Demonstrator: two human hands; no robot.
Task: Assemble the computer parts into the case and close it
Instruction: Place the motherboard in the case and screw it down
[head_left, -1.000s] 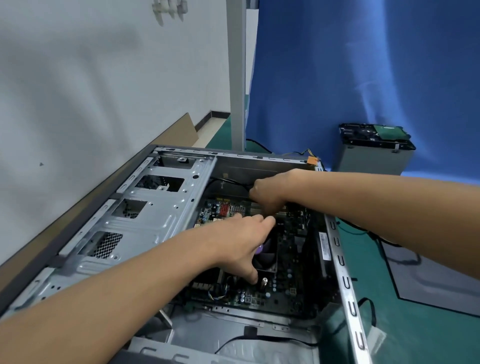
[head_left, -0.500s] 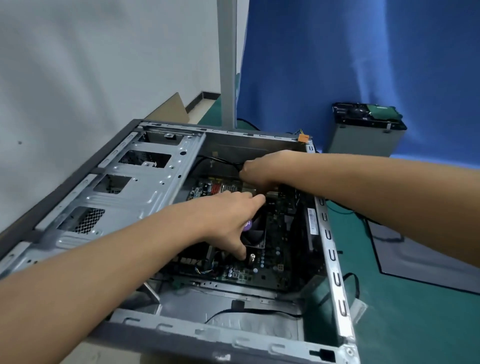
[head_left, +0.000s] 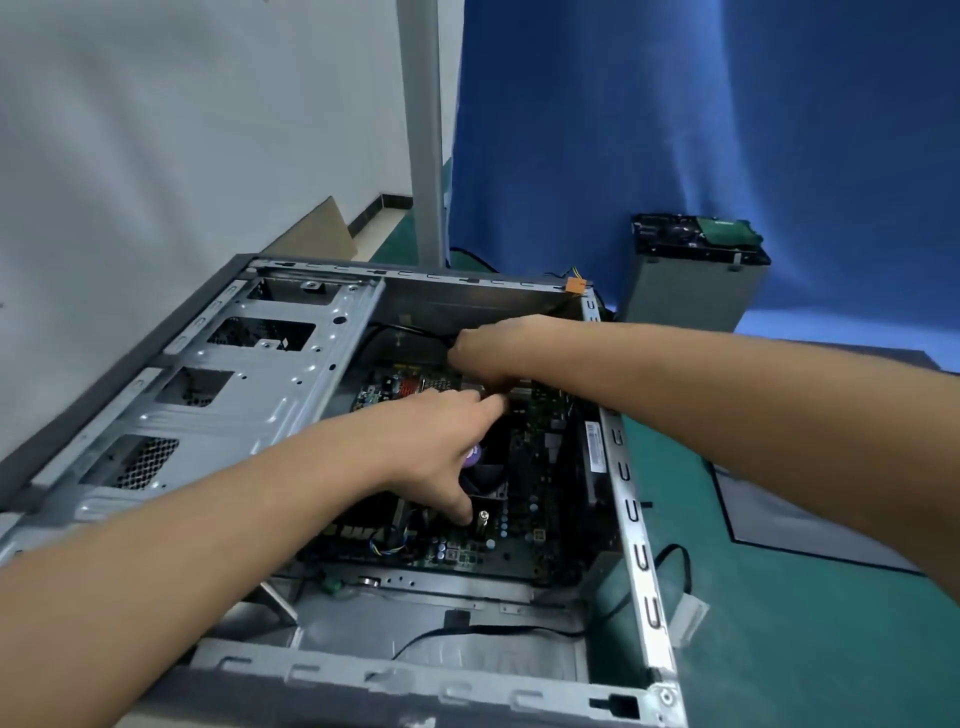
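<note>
The grey computer case lies on its side with the open side up. The green motherboard sits in its bottom. My left hand reaches in over the black cooler fan. Its fingers stretch forward toward the right hand, and its thumb points down beside a silver screw. My right hand comes in from the right at the board's far edge. Its fingers bend down onto a part there. The fingertips and what they touch are hidden.
A power supply box with a drive on top stands on the green mat behind the case. A black cable runs along the case's near floor. An orange connector sits on the far rim. A grey post rises behind.
Both hands stay at the same spot on the board, the left fingers a little nearer the right hand. My head has moved, so more of the case's near edge shows.
</note>
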